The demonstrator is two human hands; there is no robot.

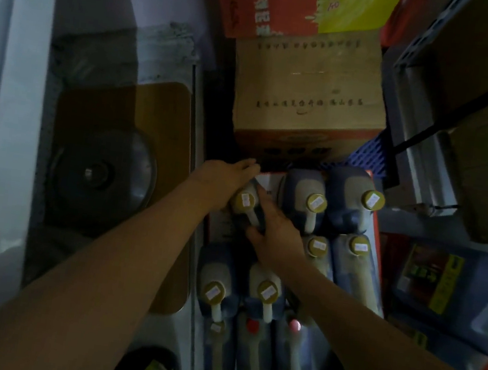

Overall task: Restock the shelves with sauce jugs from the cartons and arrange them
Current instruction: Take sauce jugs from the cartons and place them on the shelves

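- Both hands clasp one yellow-capped jug [246, 203]: left hand [224, 182] behind it, right hand [276, 235] with fingers [256, 233] wrapped around its handle.
- Lift straight, clearing neighbouring jugs [311, 203].

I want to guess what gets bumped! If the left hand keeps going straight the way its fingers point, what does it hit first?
Probably the brown carton just beyond the left hand. Its fingers point across a dark gap toward the carton's lower front edge, though depth is hard to judge here.
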